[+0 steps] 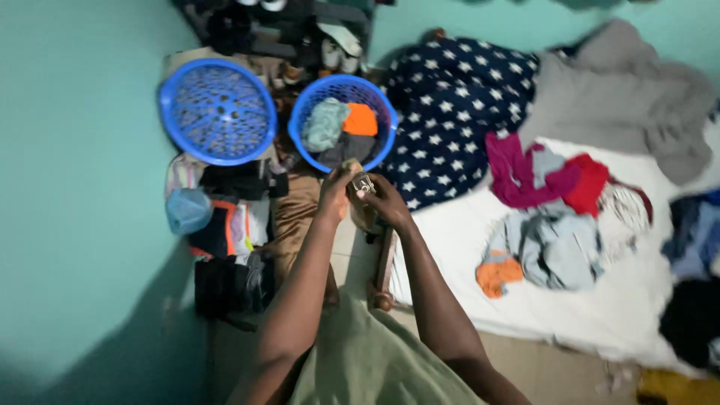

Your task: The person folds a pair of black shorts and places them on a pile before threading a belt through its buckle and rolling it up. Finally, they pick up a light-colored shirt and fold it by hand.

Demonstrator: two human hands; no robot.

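While both grip | small garment (363,182) between left hand (335,193), right hand (386,201)

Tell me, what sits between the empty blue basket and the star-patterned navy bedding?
In the head view, a second blue basket sits between the empty blue basket and the star-patterned navy bedding. It holds a teal cloth, an orange cloth and dark clothing.

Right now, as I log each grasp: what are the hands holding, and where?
Both hands, left hand and right hand, pinch a small bunched item; what it is cannot be told.
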